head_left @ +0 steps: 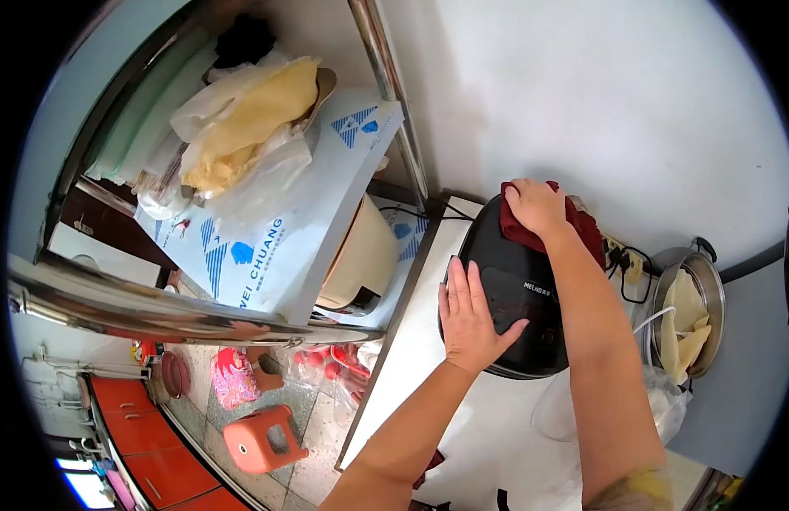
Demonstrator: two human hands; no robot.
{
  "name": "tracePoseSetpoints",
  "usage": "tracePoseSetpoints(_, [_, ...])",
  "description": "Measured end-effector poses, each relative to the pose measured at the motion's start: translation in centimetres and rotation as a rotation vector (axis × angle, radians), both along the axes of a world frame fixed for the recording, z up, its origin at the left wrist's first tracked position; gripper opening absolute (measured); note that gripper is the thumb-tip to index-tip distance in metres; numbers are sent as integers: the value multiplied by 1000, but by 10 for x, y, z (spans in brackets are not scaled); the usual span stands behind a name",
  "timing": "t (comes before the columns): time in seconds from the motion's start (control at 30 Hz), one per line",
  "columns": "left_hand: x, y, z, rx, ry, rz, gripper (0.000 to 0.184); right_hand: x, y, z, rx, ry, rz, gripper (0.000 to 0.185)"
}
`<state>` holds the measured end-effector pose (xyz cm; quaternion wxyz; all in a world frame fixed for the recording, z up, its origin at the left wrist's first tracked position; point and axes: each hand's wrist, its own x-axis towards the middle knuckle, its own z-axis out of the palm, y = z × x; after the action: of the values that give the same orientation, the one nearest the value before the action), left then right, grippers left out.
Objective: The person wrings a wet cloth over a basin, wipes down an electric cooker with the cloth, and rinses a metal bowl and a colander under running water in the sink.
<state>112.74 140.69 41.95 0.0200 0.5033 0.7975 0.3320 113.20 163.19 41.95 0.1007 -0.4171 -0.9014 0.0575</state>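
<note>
A black rice cooker (507, 271) with pale lettering on its lid stands on the white counter against the wall. My left hand (473, 322) lies flat against the cooker's near left side, fingers stretched and thumb spread. Toward the back of the lid, my right hand (536, 206) grips a dark red cloth (588, 238) and presses it on the cooker. Part of the cloth drapes to the right, behind my right forearm. My right arm covers some of the cooker's right side.
Right of the cooker are a power strip (633, 271) with cables and a metal pot (714, 328) containing pale yellow pieces. At left, a metal-framed shelf (267, 277) holds plastic bags and a beige appliance (360, 255). An orange stool (263, 439) stands on the tiled floor.
</note>
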Motion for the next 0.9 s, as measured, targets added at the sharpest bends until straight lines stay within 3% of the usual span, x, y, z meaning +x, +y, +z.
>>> tracePoseSetpoints(0.07, [1,-1,0,29,30,4,110,-8,-12,1,13,49,22,37])
tracePoseSetpoints(0.13, [1,-1,-3,49,39,4,111,-21,-26,1,48,-55,299,36])
tracePoseSetpoints(0.33, [0,-3,-5,60,0,14,112,-24,-73,11,1,-269,716,24])
tracePoseSetpoints(0.37, [-2,-4,-6,64,-5,-3,112,-19,-79,9,6,-146,798,22])
tracePoseSetpoints(0.4, [-2,-5,-7,69,-10,-21,113,-17,-84,9,-32,-225,806,21])
tracePoseSetpoints(0.57, [-13,-14,-17,191,46,-209,93,4,-103,11,-53,-99,823,24])
tracePoseSetpoints(0.67, [-23,-21,-18,369,-220,-278,78,19,-118,8,-42,-66,799,27])
tracePoseSetpoints(0.77, [-27,-53,-10,353,-268,-131,64,28,-133,3,75,211,766,19])
tracePoseSetpoints(0.9, [-26,-91,-22,343,-643,65,53,46,-162,12,72,138,737,15])
